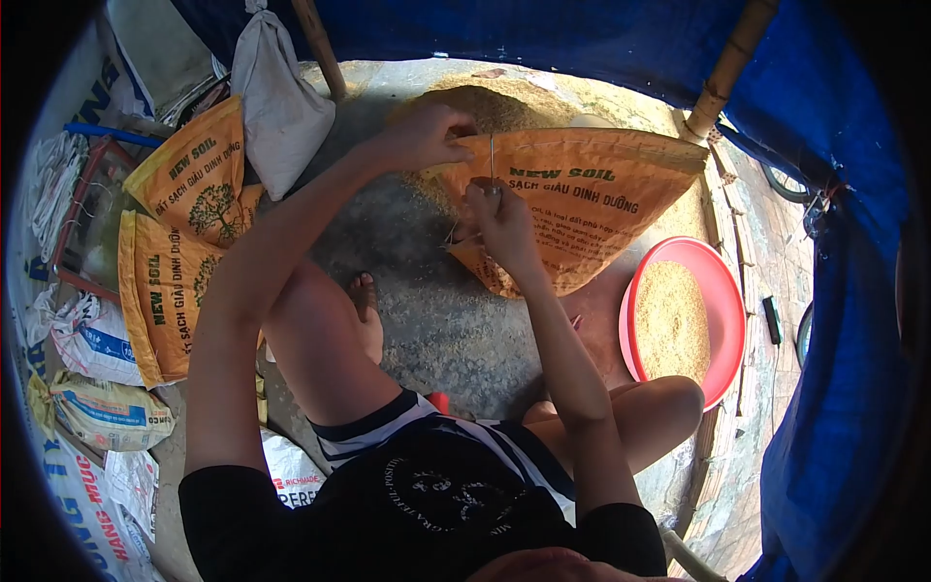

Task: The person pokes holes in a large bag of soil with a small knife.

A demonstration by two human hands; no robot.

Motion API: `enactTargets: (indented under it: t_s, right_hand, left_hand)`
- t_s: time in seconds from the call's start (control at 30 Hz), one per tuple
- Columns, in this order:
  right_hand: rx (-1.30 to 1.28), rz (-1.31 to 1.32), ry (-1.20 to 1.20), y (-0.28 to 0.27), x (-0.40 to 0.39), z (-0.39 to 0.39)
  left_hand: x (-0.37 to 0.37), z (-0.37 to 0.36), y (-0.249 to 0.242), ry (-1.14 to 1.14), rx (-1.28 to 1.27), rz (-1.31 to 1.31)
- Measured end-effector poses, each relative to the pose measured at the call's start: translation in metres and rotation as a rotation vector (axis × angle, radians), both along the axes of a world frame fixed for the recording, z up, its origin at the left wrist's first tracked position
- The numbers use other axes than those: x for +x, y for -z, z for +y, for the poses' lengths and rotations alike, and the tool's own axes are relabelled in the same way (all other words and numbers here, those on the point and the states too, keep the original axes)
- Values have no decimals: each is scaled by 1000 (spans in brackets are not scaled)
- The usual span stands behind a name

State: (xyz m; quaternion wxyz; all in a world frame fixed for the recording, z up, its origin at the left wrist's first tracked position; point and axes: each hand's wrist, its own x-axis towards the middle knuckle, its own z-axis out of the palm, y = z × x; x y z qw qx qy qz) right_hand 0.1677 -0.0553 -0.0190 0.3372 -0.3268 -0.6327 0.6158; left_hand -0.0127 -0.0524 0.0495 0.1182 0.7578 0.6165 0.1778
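An orange woven sack (572, 228) printed "NEW SOIL" stands tilted in front of me, its top edge running across to the right. My left hand (434, 138) pinches the left corner of that edge between thumb and fingers. Just below, my right hand (502, 221) is closed on a thin needle-like metal rod (493, 155), which points up across the sack's edge. A line of stitching shows along the top edge. The rod's lower end is hidden in my right fingers.
A pink basin (732, 335) of yellowish grain-like material stands at the right. Behind the sack lies a grain-like heap (475, 102). Filled orange sacks (199, 179) and a white tied sack (276, 107) stand at the left. Bamboo poles (722, 73) and blue tarp (834, 388) border the space.
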Motion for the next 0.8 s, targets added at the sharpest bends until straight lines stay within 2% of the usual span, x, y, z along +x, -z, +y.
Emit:
enactTargets:
  t_s: [0.07, 0.13, 0.17, 0.23, 0.27, 0.33, 0.37, 0.43, 0.53, 0.8]
  right_hand:
    - [77, -82, 21, -1, 8, 8]
    - [331, -308, 6, 0, 16, 19]
    - [329, -307, 9, 3, 17, 19]
    - [521, -202, 61, -3, 19, 12]
    - [517, -203, 63, -7, 19, 9]
    - [184, -241, -120, -14, 16, 4]
    - [181, -239, -121, -7, 13, 5]
    - [413, -147, -27, 5, 5, 7]
    - [332, -183, -34, 2, 4, 5]
    - [348, -153, 24, 9, 4, 11]
  left_hand:
    - [-6, 6, 3, -12, 50, -76]
    - [-13, 12, 8, -23, 41, -100]
    - [-17, 14, 12, -39, 33, -126]
    - [-24, 16, 15, -50, 16, -147]
    - [-27, 17, 18, -63, 0, -168]
    - [-28, 16, 15, -47, -15, -178]
    - [-28, 15, 14, -34, -26, -187]
    - [-29, 14, 17, -39, -12, -176]
    - [-29, 12, 14, -48, -21, -141]
    - [-24, 8, 8, -72, -35, -122]
